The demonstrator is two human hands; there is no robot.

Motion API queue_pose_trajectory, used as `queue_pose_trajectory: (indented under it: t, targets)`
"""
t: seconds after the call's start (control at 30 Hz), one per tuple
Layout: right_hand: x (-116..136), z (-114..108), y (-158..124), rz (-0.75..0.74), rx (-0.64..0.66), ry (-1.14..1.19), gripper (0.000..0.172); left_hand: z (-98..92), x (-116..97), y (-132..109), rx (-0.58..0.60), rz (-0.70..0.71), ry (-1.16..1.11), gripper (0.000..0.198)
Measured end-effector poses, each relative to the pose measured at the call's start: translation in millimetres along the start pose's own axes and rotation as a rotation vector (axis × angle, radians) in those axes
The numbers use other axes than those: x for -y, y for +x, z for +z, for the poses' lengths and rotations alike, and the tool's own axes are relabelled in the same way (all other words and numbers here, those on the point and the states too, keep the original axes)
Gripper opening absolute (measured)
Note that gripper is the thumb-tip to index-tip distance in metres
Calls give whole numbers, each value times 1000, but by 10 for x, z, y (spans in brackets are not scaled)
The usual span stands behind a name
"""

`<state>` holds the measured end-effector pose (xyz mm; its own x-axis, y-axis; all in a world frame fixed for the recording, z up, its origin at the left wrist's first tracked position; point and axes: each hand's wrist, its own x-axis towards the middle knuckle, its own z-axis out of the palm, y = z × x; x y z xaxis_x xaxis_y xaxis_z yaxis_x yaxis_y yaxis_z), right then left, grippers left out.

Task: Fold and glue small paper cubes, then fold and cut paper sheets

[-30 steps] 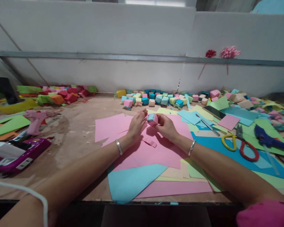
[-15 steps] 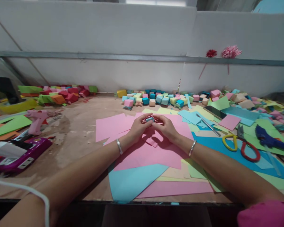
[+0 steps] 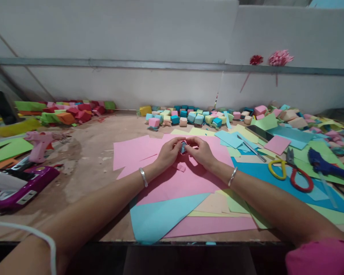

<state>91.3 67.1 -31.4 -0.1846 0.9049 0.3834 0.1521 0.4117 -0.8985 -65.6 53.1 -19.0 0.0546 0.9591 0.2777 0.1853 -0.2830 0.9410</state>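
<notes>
Between my fingertips is a small folded paper piece (image 3: 183, 147), light blue with some pink at its edges. My left hand (image 3: 169, 152) pinches it from the left, and my right hand (image 3: 200, 152) closes on it from the other side; the fingers cover much of it. Both hands hover just above pink paper sheets (image 3: 166, 187) spread over the table. Just below my fingers lies a small pink paper strip (image 3: 180, 167). A light blue sheet (image 3: 157, 217) sticks out from under the pink ones, towards the table's front edge.
Scissors (image 3: 292, 172), a craft knife (image 3: 251, 148), a phone (image 3: 258, 132) and a blue glue gun (image 3: 329, 164) lie among papers on the right. Small paper cubes (image 3: 183, 121) line the back. A pink glue gun (image 3: 38, 146) and purple power strip (image 3: 25, 191) stand left.
My fingers have turned the small paper piece, so its light blue face now stands more upright. The view has tilted slightly downwards.
</notes>
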Motion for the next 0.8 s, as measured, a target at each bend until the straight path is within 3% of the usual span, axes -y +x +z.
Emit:
queue_pose_trajectory:
  t: [0.1,0.23,0.33,0.43,0.6,0.7,0.8]
  targets:
    - [18,-11,-4,-67,-80,-31,30,-26,45,49,-68,58,100,33]
    - [177,-109,58,-134,-150,-148,20,-131,96,130,-174,73,233,36]
    - [335,-262,145,-82,-79,-273,26,-191,131,158,-186,48,340,35]
    - [456,-464,107,-42,32,-441,26,-199,147,156,-115,35,444,32]
    - [523,-815,-494,132,143,-492,12,-161,13,159,-92,154,539,26]
    - [505,-1130,-877,144,8,-527,18,-204,-129,193,-130,331,593,28]
    - [536,-1748,-1079,15,-174,-790,16,-335,-226,191,-160,625,763,21]
